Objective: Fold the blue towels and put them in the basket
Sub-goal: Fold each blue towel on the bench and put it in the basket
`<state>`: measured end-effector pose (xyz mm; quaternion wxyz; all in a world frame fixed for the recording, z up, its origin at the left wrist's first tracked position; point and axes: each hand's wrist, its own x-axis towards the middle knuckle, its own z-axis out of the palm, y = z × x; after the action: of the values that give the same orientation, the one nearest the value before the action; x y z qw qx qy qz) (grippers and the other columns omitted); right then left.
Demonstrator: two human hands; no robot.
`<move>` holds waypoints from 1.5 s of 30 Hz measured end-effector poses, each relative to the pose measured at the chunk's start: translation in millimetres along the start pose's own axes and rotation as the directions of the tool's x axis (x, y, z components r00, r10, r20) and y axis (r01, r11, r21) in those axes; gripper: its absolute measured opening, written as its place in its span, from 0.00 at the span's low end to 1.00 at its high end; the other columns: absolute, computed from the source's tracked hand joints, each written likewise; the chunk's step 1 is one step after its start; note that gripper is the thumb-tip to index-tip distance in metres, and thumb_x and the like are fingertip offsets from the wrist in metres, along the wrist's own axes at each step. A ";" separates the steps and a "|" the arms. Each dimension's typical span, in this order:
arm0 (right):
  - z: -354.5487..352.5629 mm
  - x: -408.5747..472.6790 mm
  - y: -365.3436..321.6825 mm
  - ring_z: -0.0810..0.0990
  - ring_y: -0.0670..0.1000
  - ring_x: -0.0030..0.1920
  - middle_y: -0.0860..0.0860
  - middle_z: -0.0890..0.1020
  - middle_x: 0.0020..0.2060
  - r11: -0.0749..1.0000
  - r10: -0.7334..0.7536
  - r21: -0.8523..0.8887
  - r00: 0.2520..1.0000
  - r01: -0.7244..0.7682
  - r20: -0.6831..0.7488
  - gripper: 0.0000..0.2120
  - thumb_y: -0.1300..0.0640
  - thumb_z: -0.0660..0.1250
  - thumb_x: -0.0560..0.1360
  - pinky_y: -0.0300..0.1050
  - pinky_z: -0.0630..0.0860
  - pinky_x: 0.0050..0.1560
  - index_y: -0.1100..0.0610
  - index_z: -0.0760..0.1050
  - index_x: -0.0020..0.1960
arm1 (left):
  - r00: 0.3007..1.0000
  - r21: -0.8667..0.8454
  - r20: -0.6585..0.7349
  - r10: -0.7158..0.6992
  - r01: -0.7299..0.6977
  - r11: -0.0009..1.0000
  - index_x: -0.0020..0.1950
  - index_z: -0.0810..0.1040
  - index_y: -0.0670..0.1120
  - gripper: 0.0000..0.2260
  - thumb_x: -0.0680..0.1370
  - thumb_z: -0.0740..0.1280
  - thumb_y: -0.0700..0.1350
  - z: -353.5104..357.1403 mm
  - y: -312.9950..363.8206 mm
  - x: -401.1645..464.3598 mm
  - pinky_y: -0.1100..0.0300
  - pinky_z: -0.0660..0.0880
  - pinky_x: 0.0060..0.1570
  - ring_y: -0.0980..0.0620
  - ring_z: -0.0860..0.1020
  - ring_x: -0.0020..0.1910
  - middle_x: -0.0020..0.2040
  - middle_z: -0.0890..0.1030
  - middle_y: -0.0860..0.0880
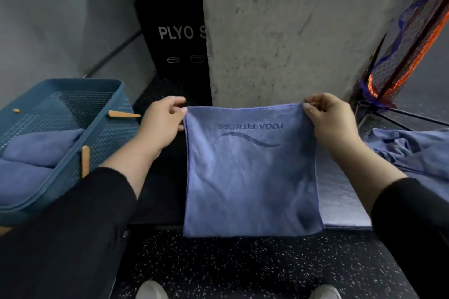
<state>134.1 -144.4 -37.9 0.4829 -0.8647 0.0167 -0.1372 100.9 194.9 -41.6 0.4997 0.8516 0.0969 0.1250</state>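
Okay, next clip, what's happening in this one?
A person is folding blue towels. Both hands, left and right, pinch the top corners of a partly folded towel, holding it up. Folded towels already lie in the basket on the left. A crumpled pile waits on the right.

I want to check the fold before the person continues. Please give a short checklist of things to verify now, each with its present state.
1. Left hand pinches the held towel at its top corner: ok.
2. Right hand pinches the other top corner: ok.
3. Top edge taut and level: ok.
4. Lower edges aligned: cannot tell.
5. Basket has space beside the folded towels: ok.
6. Crumpled towels on the right remain unfolded: not ok.
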 end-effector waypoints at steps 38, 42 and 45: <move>30.0 -107.6 100.7 0.56 0.45 0.79 0.45 0.58 0.79 0.692 -0.199 -0.356 0.639 0.629 0.743 0.29 0.37 0.47 0.80 0.39 0.45 0.77 0.50 0.68 0.74 | 0.742 0.594 0.666 0.082 -0.593 0.544 0.82 0.44 0.56 0.30 0.83 0.45 0.64 78.2 -81.5 -106.3 0.48 0.38 0.79 0.57 0.37 0.80 0.82 0.39 0.54; 0.1 -108.8 93.1 0.78 0.48 0.59 0.46 0.76 0.64 0.752 -0.230 -0.299 0.658 0.588 0.717 0.11 0.43 0.66 0.77 0.32 0.66 0.58 0.50 0.77 0.47 | 0.712 0.558 0.697 0.090 -0.616 0.555 0.82 0.51 0.56 0.31 0.80 0.44 0.65 52.8 -93.0 -111.4 0.53 0.40 0.79 0.59 0.40 0.80 0.82 0.42 0.56; -17.0 -109.3 96.4 0.76 0.46 0.57 0.42 0.74 0.59 0.749 -0.221 -0.264 0.605 0.607 0.765 0.12 0.40 0.68 0.74 0.38 0.71 0.59 0.47 0.76 0.50 | 0.698 0.495 0.667 0.260 -0.677 0.545 0.63 0.76 0.54 0.22 0.80 0.52 0.65 31.6 -101.3 -115.1 0.56 0.58 0.76 0.57 0.63 0.77 0.78 0.66 0.53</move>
<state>34.6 -192.3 -134.7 0.1633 -0.9218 -0.3392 0.0926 -2.7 184.2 -158.4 0.0802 0.9663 -0.2437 -0.0226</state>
